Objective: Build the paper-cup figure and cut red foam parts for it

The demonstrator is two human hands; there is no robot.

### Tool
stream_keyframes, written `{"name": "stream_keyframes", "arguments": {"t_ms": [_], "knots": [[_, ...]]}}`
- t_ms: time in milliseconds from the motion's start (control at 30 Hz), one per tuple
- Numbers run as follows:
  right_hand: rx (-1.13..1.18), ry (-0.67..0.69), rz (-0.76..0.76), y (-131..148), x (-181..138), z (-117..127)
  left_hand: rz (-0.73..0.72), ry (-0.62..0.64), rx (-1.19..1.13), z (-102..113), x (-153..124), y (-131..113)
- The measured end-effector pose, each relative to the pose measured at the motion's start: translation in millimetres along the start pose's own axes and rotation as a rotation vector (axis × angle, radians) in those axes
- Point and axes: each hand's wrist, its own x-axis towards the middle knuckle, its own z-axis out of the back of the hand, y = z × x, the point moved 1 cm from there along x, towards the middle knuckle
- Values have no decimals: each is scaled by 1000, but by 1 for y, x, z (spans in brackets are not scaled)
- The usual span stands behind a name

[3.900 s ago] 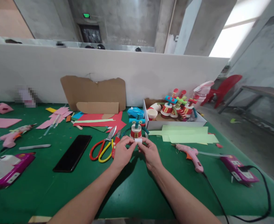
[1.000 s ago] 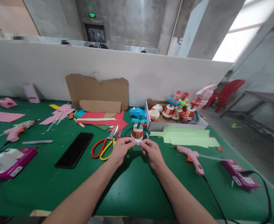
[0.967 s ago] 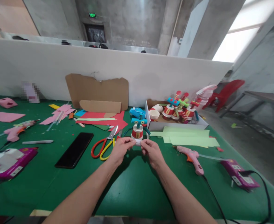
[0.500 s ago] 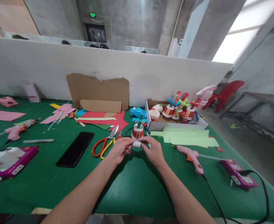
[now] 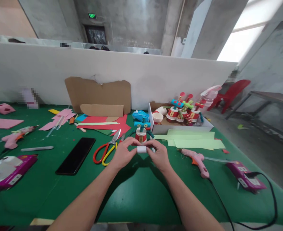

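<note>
A small white paper roll [image 5: 141,149] is pinched at its two ends between my hands. My left hand [image 5: 125,151] closes thumb and fingers on its left end, and my right hand [image 5: 158,152] does the same on the right. Just behind the roll stands a red paper-cup figure [image 5: 141,136] with a blue tube head and dark green coiled arms; its lower part is partly hidden by my hands. Scissors [image 5: 107,149] with one red and one yellow handle lie left of my left hand.
A black phone [image 5: 76,156] lies at left. At right are a pink glue gun [image 5: 196,160], a purple power strip [image 5: 246,176] and light green paper strips [image 5: 192,139]. Behind them, a white box [image 5: 180,129] holds several cup figures. Red paper [image 5: 100,121] and cardboard [image 5: 98,96] are at the back.
My left fingers have shifted to grip the roll's left end, and the roll now sits level and more visible between both hands. The camera view has moved slightly.
</note>
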Motion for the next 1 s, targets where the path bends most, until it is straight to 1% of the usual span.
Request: {"name": "stream_keyframes", "arguments": {"t_ms": [100,200,367,600,767,900,1000], "knots": [[-31,34,53,3,0,1,-109,-23,24,2,-1,0],[-47,71,115,7,0,4,-207,-19,37,4,-2,-2],[-51,117,172,11,-1,6,-292,36,55,4,-4,-7],[-71,120,130,12,-5,5,-293,56,95,3,-6,-12],[-81,111,134,11,-6,5,-284,65,98,3,-7,-12],[-84,89,166,11,-5,5,-315,29,94,2,-7,-12],[-82,34,216,13,-4,5,-244,-10,89,2,-6,-12]]}}
